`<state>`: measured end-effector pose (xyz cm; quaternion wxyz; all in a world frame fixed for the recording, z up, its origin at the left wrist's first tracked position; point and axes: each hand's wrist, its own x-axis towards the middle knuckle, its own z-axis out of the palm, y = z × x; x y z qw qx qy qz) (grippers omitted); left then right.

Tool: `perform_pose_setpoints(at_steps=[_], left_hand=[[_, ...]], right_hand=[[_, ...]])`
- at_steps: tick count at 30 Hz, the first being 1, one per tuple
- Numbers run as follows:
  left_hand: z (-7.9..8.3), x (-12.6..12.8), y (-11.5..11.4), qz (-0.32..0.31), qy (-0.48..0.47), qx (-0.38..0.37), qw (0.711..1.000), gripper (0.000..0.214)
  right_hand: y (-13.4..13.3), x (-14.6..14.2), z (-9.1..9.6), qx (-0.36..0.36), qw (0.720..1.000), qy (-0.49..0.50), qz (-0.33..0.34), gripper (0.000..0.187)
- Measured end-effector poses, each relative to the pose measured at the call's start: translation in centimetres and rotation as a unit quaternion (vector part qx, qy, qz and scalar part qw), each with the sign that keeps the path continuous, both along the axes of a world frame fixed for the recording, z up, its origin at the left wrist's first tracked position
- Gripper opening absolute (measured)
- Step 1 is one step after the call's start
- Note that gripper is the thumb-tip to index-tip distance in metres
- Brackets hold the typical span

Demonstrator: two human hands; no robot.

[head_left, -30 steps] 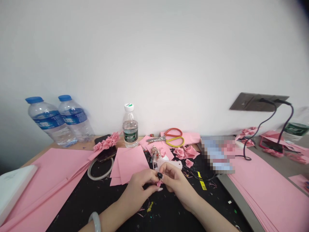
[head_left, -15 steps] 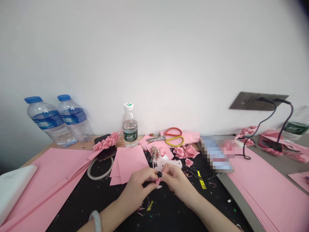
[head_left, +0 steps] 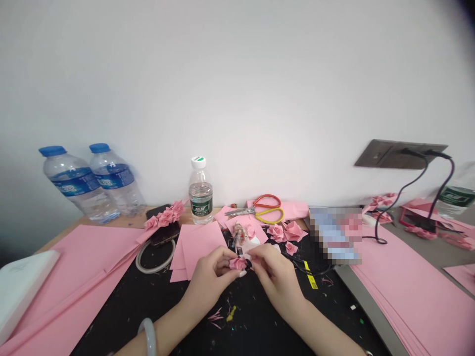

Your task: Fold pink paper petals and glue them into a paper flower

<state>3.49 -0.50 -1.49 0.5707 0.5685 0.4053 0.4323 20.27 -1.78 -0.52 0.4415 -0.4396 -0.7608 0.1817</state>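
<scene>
My left hand [head_left: 210,278] and my right hand [head_left: 276,274] meet over a black mat [head_left: 156,301], both pinching a small folded pink paper flower [head_left: 237,263] between their fingertips. A pale bangle [head_left: 147,335] sits on my left wrist. Just behind the hands lies a white glue gun [head_left: 253,244], partly hidden by my fingers. Small pink paper squares [head_left: 196,244] lie to the left of the hands, and finished paper roses [head_left: 285,232] lie beyond them.
Two large blue-capped water bottles [head_left: 92,183] and a small bottle [head_left: 201,192] stand by the wall. Scissors [head_left: 261,211] with red and yellow handles lie behind. Large pink sheets [head_left: 404,287] cover both sides. Black cables [head_left: 404,198] run from a wall socket. A white book [head_left: 20,287] lies at left.
Both hands have risen and moved slightly away from me, and the pink paper flower now shows more fully between the fingertips.
</scene>
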Motion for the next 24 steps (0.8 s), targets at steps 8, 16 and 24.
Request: perform_pose_setpoints(at_steps=[8,16,24], left_hand=[[-0.59,-0.1,-0.16,-0.002,0.015,0.011,1.0,0.016],[-0.72,-0.21,-0.17,-0.012,0.07,0.049,0.996,0.011],[-0.52,-0.23,-0.35,-0.014,0.062,0.04,0.997,0.01]], right_hand=[[0.26,0.31,-0.73,0.125,0.986,-0.107,0.013,0.026],[0.64,0.51,-0.63,0.083,0.99,-0.102,0.049,0.021],[0.57,0.33,-0.51,0.052,0.993,-0.089,0.048,0.019]])
